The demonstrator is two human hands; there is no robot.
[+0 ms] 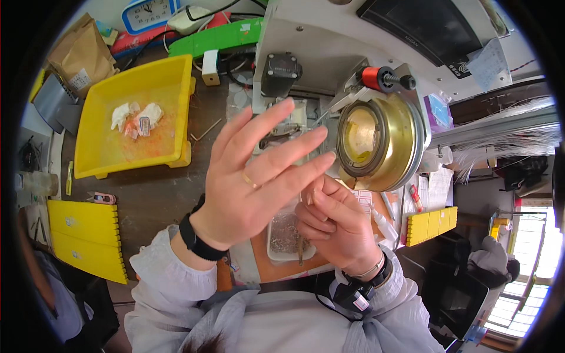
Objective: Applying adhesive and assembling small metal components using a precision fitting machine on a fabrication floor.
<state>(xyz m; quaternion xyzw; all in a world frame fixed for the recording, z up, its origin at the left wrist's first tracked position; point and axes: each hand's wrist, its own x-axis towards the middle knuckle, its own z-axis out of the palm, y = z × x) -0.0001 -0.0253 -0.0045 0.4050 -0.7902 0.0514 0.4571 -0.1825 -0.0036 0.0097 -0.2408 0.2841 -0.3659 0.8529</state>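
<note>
My left hand (pixel 253 170) is raised in the middle, its fingers stretched out and spread, and its thumb is hidden. Against its fingertip side is my right hand (pixel 336 220), with the thumb and forefinger pinched and the other fingers curled in. Whatever the pinch holds is too small or hidden to make out. Just beyond the hands stands a machine with a round brass-coloured housing (pixel 397 147) and a ringed glass window (pixel 360 136). A red spool (pixel 372 77) sits above it. Below my hands lies a white tray (pixel 282 256) with fine scraps in it.
On the left stands a yellow bin (pixel 88 141) with crumpled white tissue (pixel 152 113). A black motor (pixel 281 73) juts from the machine. Yellow notched panels (pixel 85 235) lie at the left front, another (pixel 432 225) at right. Pale strands (pixel 500 141) hang on the right.
</note>
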